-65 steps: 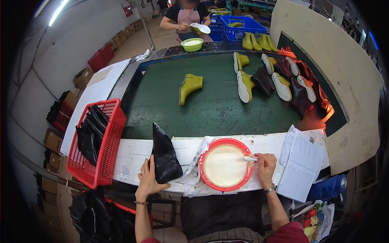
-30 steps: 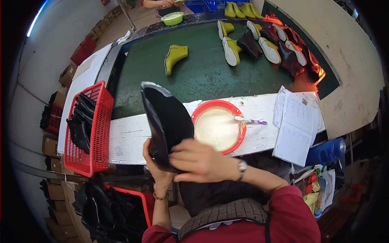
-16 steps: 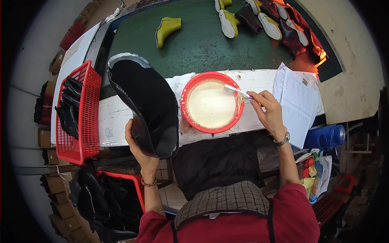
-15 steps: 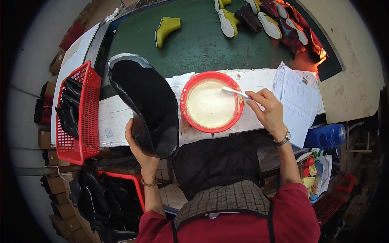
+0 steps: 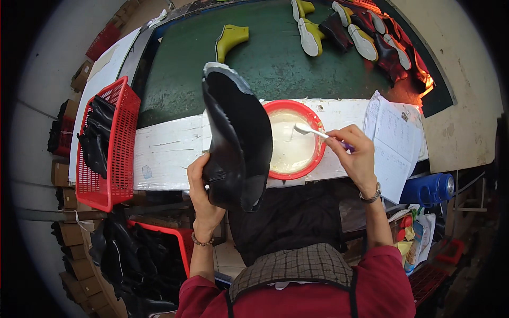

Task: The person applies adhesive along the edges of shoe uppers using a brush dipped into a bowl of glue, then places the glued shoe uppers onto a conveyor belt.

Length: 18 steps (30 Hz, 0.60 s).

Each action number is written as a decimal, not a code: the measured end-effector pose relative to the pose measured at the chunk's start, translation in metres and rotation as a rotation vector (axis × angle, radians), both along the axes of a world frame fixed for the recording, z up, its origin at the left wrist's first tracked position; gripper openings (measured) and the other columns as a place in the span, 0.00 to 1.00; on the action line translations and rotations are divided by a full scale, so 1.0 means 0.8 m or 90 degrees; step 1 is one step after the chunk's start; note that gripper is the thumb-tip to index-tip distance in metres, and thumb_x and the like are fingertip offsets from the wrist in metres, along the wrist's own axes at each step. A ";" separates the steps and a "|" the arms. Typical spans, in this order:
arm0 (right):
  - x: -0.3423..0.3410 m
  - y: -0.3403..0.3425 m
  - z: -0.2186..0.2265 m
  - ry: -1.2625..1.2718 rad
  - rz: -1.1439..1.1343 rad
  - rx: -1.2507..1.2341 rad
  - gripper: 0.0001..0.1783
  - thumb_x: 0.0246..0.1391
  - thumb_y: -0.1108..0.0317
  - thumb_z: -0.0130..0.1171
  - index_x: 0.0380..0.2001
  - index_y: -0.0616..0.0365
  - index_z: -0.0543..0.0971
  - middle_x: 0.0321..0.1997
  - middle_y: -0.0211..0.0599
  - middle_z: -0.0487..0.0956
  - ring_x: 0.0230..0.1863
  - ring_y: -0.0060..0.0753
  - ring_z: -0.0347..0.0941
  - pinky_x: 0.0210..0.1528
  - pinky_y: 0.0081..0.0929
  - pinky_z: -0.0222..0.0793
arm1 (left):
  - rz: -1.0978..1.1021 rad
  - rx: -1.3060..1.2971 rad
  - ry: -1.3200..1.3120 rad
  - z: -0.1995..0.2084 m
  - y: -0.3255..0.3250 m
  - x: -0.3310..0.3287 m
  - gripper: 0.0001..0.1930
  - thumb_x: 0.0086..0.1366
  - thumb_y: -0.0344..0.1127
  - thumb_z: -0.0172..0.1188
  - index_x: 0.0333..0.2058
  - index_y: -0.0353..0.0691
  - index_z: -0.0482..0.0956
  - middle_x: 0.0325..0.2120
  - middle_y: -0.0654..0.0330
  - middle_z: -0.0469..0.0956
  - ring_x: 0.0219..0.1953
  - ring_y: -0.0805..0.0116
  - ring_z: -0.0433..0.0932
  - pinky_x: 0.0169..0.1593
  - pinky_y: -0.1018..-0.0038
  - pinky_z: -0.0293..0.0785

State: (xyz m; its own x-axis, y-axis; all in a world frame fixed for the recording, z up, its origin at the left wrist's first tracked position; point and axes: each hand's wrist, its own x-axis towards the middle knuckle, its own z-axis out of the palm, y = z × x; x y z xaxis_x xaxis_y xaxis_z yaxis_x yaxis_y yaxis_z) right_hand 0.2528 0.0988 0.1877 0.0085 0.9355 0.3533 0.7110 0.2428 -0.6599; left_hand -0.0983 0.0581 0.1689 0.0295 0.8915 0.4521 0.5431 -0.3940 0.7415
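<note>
My left hand (image 5: 205, 206) grips a black leather boot upper (image 5: 228, 148) by its lower side and holds it up over the white board. A whitish band runs along the upper's far edge, and its dark inside faces up. Pinched in my right hand (image 5: 356, 159) is a toothbrush (image 5: 317, 132) with a white neck and a purple handle. Its head is above the cream-coloured liquid (image 5: 290, 156) in a round red bowl (image 5: 298, 106); whether the bristles touch the liquid I cannot tell. The boot upper hides the bowl's left side.
Behind the board (image 5: 169, 153) runs a green belt (image 5: 180, 74) with a lone yellow boot (image 5: 231, 41) and several boots at far right. A red basket (image 5: 123, 143) of black uppers stands left. Open papers (image 5: 389, 138) and a blue bottle (image 5: 428, 190) are right.
My left hand has brought the boot upper rightward, so it now covers part of the bowl. The toothbrush has tilted slightly and moved a little lower. The whole view has shifted a bit.
</note>
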 end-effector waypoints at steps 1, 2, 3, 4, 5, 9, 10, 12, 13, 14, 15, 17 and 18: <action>-0.005 0.001 0.013 0.085 0.027 0.022 0.07 0.56 0.70 0.71 0.39 0.56 0.89 0.33 0.29 0.81 0.26 0.20 0.73 0.26 0.21 0.66 | -0.010 0.003 0.022 0.001 -0.002 0.000 0.44 0.54 0.21 0.74 0.68 0.35 0.62 0.60 0.52 0.69 0.59 0.61 0.73 0.63 0.68 0.69; -0.010 0.002 0.023 0.170 0.053 0.044 0.08 0.56 0.71 0.72 0.41 0.57 0.89 0.33 0.29 0.82 0.25 0.17 0.72 0.25 0.18 0.64 | -0.011 0.000 0.023 0.003 -0.005 0.001 0.44 0.54 0.21 0.74 0.68 0.35 0.62 0.60 0.52 0.69 0.59 0.61 0.73 0.63 0.68 0.69; -0.013 0.005 0.032 0.169 0.049 0.044 0.08 0.56 0.71 0.72 0.41 0.57 0.89 0.33 0.29 0.82 0.25 0.17 0.72 0.25 0.18 0.64 | -0.022 0.008 0.046 0.006 -0.003 0.003 0.43 0.54 0.20 0.73 0.67 0.36 0.63 0.59 0.53 0.69 0.57 0.61 0.74 0.61 0.68 0.71; -0.016 0.007 0.039 0.178 0.080 0.036 0.09 0.56 0.72 0.72 0.41 0.58 0.89 0.32 0.30 0.81 0.26 0.16 0.71 0.26 0.17 0.63 | -0.033 0.017 0.069 0.008 -0.002 0.005 0.41 0.54 0.19 0.72 0.66 0.36 0.64 0.57 0.53 0.70 0.55 0.61 0.74 0.59 0.68 0.73; -0.020 0.009 0.043 0.186 0.111 0.028 0.10 0.56 0.73 0.72 0.42 0.59 0.89 0.32 0.30 0.81 0.27 0.14 0.70 0.26 0.17 0.62 | -0.037 0.017 0.068 0.010 -0.002 0.006 0.41 0.54 0.19 0.72 0.66 0.36 0.64 0.57 0.53 0.70 0.55 0.61 0.74 0.59 0.68 0.73; -0.016 0.042 0.034 0.149 0.103 0.090 0.09 0.56 0.73 0.72 0.40 0.61 0.89 0.31 0.29 0.80 0.28 0.17 0.71 0.27 0.18 0.62 | -0.109 0.050 0.072 0.020 -0.004 0.011 0.41 0.52 0.20 0.73 0.65 0.37 0.65 0.57 0.52 0.70 0.55 0.61 0.75 0.58 0.67 0.73; -0.017 0.047 0.041 0.147 0.102 0.084 0.09 0.55 0.74 0.72 0.40 0.61 0.88 0.33 0.31 0.80 0.29 0.19 0.73 0.30 0.18 0.66 | -0.122 0.060 0.074 0.021 -0.004 0.011 0.41 0.52 0.21 0.73 0.65 0.38 0.65 0.57 0.52 0.70 0.55 0.61 0.75 0.58 0.67 0.73; -0.021 0.055 0.043 0.169 0.129 0.117 0.09 0.55 0.75 0.72 0.41 0.61 0.88 0.34 0.32 0.81 0.31 0.20 0.74 0.31 0.17 0.67 | -0.116 0.044 0.053 0.015 -0.007 0.005 0.43 0.51 0.22 0.75 0.65 0.37 0.64 0.58 0.52 0.69 0.57 0.61 0.74 0.61 0.67 0.71; -0.023 0.058 0.043 0.191 0.160 0.150 0.10 0.54 0.76 0.72 0.41 0.61 0.88 0.36 0.33 0.81 0.32 0.21 0.75 0.32 0.17 0.69 | -0.105 0.029 0.034 0.016 -0.008 0.003 0.45 0.50 0.24 0.76 0.66 0.37 0.64 0.60 0.53 0.69 0.59 0.61 0.73 0.63 0.66 0.69; -0.024 0.054 0.043 0.194 0.164 0.152 0.10 0.54 0.76 0.72 0.41 0.61 0.88 0.36 0.33 0.81 0.32 0.21 0.75 0.32 0.17 0.69 | -0.101 0.032 0.037 0.019 -0.011 0.004 0.45 0.50 0.24 0.76 0.66 0.37 0.64 0.60 0.53 0.69 0.59 0.61 0.73 0.63 0.66 0.69; -0.024 0.048 0.040 0.185 0.170 0.151 0.11 0.53 0.77 0.73 0.41 0.61 0.89 0.37 0.33 0.81 0.33 0.21 0.76 0.34 0.18 0.71 | -0.067 0.013 -0.009 0.026 -0.012 0.010 0.44 0.49 0.23 0.77 0.65 0.36 0.64 0.58 0.52 0.70 0.58 0.59 0.73 0.62 0.66 0.70; -0.023 0.032 0.035 0.186 0.163 0.134 0.13 0.51 0.78 0.74 0.41 0.60 0.89 0.37 0.34 0.81 0.35 0.20 0.77 0.36 0.18 0.73 | -0.035 0.001 -0.056 0.032 -0.006 0.020 0.44 0.49 0.23 0.77 0.64 0.36 0.65 0.56 0.52 0.71 0.57 0.58 0.74 0.61 0.66 0.71; -0.021 0.022 0.030 0.190 0.171 0.125 0.12 0.51 0.78 0.74 0.41 0.60 0.89 0.37 0.34 0.80 0.35 0.20 0.77 0.35 0.17 0.73 | -0.027 -0.004 -0.091 0.032 -0.003 0.023 0.45 0.49 0.23 0.77 0.65 0.35 0.64 0.56 0.53 0.70 0.57 0.60 0.73 0.62 0.67 0.70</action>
